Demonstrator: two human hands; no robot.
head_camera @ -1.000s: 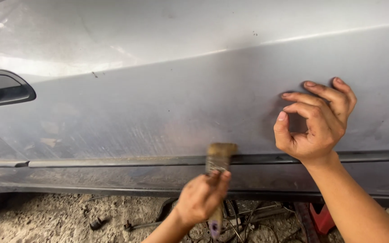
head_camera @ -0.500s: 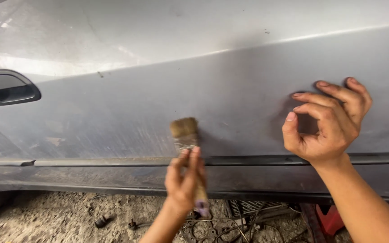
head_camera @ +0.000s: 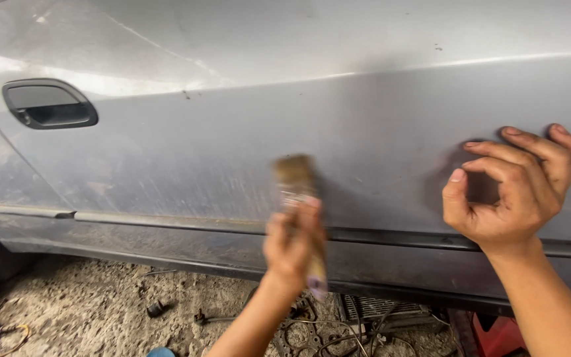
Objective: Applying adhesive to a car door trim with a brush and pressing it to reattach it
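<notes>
A person's left hand [head_camera: 293,241], blurred, grips the handle of a paintbrush [head_camera: 299,198] whose bristles press against the grey car door [head_camera: 232,132], just above the dark trim strip [head_camera: 378,237] running along the panel's lower edge. The right hand [head_camera: 513,188] stays well apart from the left, its fingertips resting on the panel farther right; the fingers curl inward, and whether they hold anything cannot be told. The door's paint looks dull and streaked around the brush. A black recessed door handle [head_camera: 49,104] sits at upper left, well away from both hands. Below the sill, the dusty ground [head_camera: 87,297] carries scattered metal parts [head_camera: 160,307], tangled wires [head_camera: 338,327] and a red container [head_camera: 497,334] at lower right, partly hidden by the forearm.
</notes>
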